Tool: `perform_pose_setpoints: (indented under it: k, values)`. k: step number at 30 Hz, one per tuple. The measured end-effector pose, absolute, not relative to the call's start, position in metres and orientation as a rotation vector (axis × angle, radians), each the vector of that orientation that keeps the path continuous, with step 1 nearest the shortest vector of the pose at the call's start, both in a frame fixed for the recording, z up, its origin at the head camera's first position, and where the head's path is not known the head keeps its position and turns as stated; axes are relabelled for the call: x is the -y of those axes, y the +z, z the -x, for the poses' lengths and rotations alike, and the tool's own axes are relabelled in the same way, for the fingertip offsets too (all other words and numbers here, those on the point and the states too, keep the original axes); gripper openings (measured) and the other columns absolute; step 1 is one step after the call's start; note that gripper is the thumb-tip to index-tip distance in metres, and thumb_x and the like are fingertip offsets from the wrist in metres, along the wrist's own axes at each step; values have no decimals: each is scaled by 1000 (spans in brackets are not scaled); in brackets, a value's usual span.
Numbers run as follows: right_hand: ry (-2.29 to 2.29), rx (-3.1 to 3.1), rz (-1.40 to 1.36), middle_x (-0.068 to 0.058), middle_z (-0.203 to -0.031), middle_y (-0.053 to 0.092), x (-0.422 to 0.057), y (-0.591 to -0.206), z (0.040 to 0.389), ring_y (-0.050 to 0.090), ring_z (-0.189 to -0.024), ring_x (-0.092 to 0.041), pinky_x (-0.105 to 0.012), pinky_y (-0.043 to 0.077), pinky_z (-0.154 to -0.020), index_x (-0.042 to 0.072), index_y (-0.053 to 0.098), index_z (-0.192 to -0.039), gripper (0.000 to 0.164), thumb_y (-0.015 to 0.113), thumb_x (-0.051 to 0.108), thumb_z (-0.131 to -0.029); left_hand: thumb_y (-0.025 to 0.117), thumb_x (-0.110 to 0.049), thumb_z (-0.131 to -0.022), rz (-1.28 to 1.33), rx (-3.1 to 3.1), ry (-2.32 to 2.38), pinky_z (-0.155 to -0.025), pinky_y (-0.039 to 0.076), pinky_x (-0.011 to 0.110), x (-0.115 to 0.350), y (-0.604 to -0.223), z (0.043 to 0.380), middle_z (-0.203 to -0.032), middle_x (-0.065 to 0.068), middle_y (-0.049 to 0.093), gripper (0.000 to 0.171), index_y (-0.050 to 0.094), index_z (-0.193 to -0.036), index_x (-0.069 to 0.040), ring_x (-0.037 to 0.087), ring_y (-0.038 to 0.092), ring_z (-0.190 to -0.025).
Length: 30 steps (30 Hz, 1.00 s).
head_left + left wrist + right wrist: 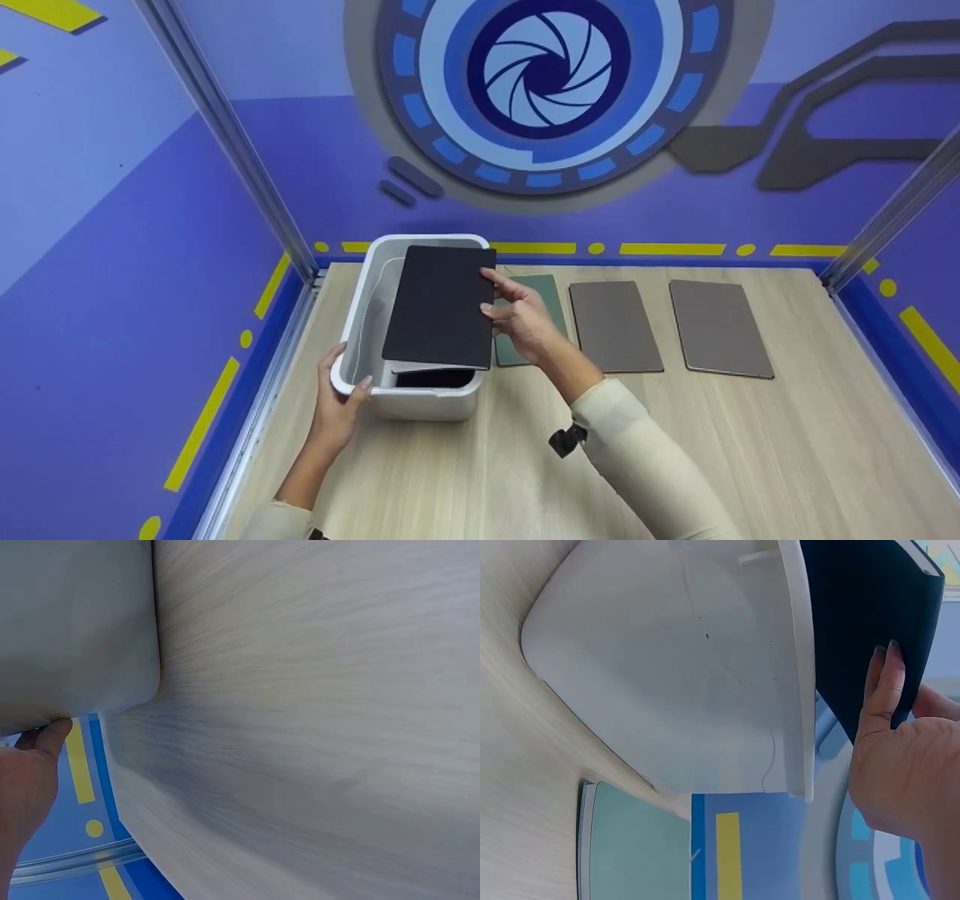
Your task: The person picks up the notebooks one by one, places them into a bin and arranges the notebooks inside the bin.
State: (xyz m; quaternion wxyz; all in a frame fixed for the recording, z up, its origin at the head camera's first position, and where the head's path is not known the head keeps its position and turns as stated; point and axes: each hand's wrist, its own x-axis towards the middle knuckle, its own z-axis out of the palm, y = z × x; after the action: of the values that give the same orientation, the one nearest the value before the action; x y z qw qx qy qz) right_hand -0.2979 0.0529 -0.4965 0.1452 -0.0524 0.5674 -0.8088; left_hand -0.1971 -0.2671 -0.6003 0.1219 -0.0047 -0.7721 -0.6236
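Observation:
A black notebook (441, 304) is held over the mouth of a white plastic bin (427, 409). My right hand (529, 322) pinches its right edge, fingers and thumb on opposite faces, as the right wrist view shows with the notebook (870, 622) above the rim. My left hand (334, 409) grips the bin's near left corner, thumb over the rim. In the left wrist view, fingers of that hand (30, 780) touch the bin's outer wall (75, 630). Inside the bin, a dark flat thing (435, 379) shows partly; the held notebook hides the rest.
Right of the bin lies a green notebook (551, 300), partly behind my right hand. Two grey-brown notebooks (616, 326) lie farther right on the wooden table (750, 450). Blue printed walls with metal corner posts (225, 135) bound the table at the back and sides.

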Motion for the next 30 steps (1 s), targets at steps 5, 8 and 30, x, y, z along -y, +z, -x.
perform_pose_setpoints:
  k: [5, 8, 30]
  values:
    - [-2330, -1627, 146, -9, -121, 54, -53, -495, 297, 70, -85, -17, -28, 57, -63, 11, 49, -160, 67, 61, -8, -97, 65, -6, -100, 16, 2253, -1830, -91, 47, 15, 267, -602, 199, -155, 20, 39, 75, 26, -164, -13, 12, 54, -114]
    - [-2324, -1635, 138, -9, -121, 55, -52, -494, 297, 71, -85, -17, -28, 58, -64, 12, 49, -160, 67, 61, -8, -97, 64, -6, -100, 27, 2244, -1854, -78, 51, 17, 266, -602, 199, -142, 23, 43, 75, 24, -164, -13, 5, 58, -90]
    - [-2345, -1646, 74, -10, -117, 51, -37, -494, 302, 66, -82, -19, -26, 53, -59, 11, 52, -158, 67, 62, -9, -95, 65, -4, -100, 43, 2223, -1852, -84, 51, 16, 266, -601, 198, -148, 23, 42, 74, 26, -163, -11, 12, 58, -105]
